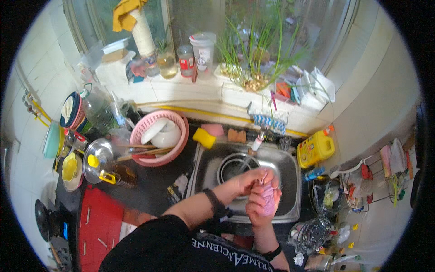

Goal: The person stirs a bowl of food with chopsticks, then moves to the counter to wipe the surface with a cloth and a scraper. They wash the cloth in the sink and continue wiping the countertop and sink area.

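Note:
A pink cloth (268, 200) is bunched up between my two hands, above the stainless steel sink (287, 176). My left hand (250, 181) pinches its upper end. Lower down, my right hand (258, 210) wraps its fingers around the cloth. Behind the hands is the faucet (257, 142), with what looks like a thin stream of water below it. Inside the sink lies a round vessel with a pale rim (220, 170), partly hidden by my left forearm.
Left of the sink stands a pink plastic colander (185, 131) with white bowls and chopsticks. A yellow sponge (204, 138) rests at the sink's back corner. A yellow jug (314, 149) stands right of the sink. An oil bottle (124, 176) and a glass lid (314, 234) flank the workspace.

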Action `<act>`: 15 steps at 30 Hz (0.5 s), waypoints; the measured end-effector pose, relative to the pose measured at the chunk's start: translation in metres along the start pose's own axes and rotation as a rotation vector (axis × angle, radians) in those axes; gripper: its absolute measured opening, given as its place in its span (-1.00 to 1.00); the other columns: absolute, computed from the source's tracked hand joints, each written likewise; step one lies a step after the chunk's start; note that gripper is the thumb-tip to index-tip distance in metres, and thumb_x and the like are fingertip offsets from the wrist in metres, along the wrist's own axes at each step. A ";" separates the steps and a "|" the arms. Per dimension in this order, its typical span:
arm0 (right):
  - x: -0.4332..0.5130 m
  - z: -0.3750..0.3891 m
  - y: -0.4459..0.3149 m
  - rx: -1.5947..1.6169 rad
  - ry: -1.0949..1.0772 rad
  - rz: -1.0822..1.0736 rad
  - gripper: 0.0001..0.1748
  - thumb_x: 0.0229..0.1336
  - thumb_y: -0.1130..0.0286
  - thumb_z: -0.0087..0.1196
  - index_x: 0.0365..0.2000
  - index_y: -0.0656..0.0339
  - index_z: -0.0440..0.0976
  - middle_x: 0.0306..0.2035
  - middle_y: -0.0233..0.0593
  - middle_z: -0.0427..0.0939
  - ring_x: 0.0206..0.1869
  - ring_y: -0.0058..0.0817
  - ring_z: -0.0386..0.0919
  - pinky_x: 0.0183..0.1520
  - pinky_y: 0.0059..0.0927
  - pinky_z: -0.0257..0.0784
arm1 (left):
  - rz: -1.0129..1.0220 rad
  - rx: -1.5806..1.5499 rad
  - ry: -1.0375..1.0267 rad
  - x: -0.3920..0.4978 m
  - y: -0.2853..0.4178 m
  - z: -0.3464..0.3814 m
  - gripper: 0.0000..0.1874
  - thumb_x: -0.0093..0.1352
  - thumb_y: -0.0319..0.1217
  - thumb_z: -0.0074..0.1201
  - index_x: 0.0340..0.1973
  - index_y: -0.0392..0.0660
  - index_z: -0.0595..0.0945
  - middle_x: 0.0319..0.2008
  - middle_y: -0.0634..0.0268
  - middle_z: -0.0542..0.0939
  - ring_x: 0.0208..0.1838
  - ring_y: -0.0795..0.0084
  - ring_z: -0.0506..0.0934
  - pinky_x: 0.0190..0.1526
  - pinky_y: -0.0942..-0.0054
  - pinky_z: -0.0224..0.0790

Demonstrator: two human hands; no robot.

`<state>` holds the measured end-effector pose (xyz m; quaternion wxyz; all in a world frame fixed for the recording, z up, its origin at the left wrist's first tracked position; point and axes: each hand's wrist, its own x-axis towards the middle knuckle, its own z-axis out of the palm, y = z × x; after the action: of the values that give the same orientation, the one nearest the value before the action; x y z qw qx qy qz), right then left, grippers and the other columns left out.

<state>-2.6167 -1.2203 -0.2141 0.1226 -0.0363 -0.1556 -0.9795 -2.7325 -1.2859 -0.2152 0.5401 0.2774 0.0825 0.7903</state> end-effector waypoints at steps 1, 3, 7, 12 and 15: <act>-0.001 0.010 -0.003 -0.070 0.046 -0.017 -0.37 0.07 0.06 0.09 0.04 0.25 0.24 -0.24 -0.22 0.40 -0.42 -0.51 0.34 -0.54 -0.54 0.31 | -0.002 0.150 0.013 0.007 0.010 0.007 -0.57 0.25 0.01 0.14 -0.43 -0.14 0.52 -0.30 0.10 0.56 -0.18 0.18 0.55 -0.11 0.25 0.41; 0.000 0.039 -0.014 -0.291 0.134 0.142 -0.39 0.04 0.09 0.14 0.00 0.23 0.26 -0.25 -0.26 0.39 -0.42 -0.55 0.30 -0.55 -0.56 0.28 | -0.091 0.360 0.206 0.012 0.026 0.031 -0.58 0.27 -0.04 0.12 -0.53 -0.16 0.50 -0.41 0.17 0.56 -0.32 0.32 0.54 -0.33 0.41 0.39; 0.006 0.090 -0.025 -0.993 0.456 0.329 -0.59 -0.01 0.23 0.21 -0.20 0.20 0.34 -0.38 -0.31 0.41 -0.47 -0.56 0.34 -0.57 -0.56 0.24 | -0.050 0.655 0.323 0.026 0.041 0.075 -0.50 0.33 -0.02 0.05 -0.67 -0.19 0.52 -0.64 0.24 0.53 -0.52 0.46 0.48 -0.47 0.51 0.29; 0.022 0.091 -0.026 -1.535 0.672 0.247 -0.74 -0.03 0.38 0.20 -0.34 0.17 0.36 -0.58 -0.36 0.43 -0.60 -0.55 0.40 -0.61 -0.54 0.27 | -0.114 1.403 0.526 0.032 0.035 0.084 -0.56 0.30 -0.15 0.11 -0.70 -0.21 0.54 -0.76 0.27 0.48 -0.67 0.47 0.35 -0.58 0.38 0.26; 0.033 0.066 -0.027 -1.748 0.642 0.055 -0.78 -0.01 0.40 0.14 -0.34 0.16 0.35 -0.60 -0.34 0.43 -0.65 -0.54 0.38 -0.65 -0.51 0.25 | -0.014 1.753 0.627 0.031 0.025 0.064 -0.57 0.30 -0.13 0.09 -0.67 -0.22 0.56 -0.71 0.11 0.52 -0.68 0.31 0.37 -0.54 0.30 0.30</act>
<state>-2.6534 -1.1822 -0.1555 0.1120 0.1533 0.6793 -0.7088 -2.7267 -1.2784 -0.1400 0.0955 0.3595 0.7939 0.4810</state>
